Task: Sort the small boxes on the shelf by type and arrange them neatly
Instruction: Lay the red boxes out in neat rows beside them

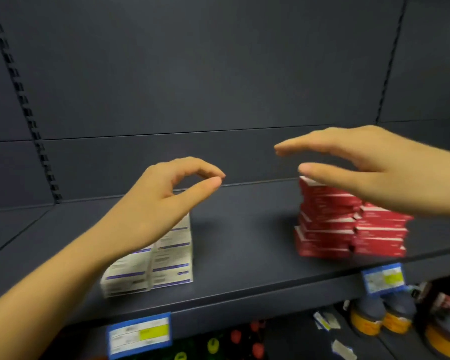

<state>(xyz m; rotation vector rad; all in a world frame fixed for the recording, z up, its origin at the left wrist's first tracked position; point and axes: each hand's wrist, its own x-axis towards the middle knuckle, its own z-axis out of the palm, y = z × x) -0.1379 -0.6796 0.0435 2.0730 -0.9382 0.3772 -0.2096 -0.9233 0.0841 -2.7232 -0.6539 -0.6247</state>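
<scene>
Shelf (244,258): white-and-purple boxes (170,263) were stacked at 7 o'clock, and red boxes (348,229) stood in two adjoining stacks at 4 o'clock, well apart from the white ones. Left hand (161,203) hovered over the white stack, fingers (205,170) curled with the thumb tip almost meeting them, grasping nothing. Right hand (369,167) was above the red stacks, fingers (309,144) straight, released, thumb spread. Frame motion-blurred.

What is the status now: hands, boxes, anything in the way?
Left hand empty, fingertips pinched, over white boxes. Right hand open, hovering above red boxes. Both stacks sorted, apart on shelf. Nothing blocking seen.
</scene>
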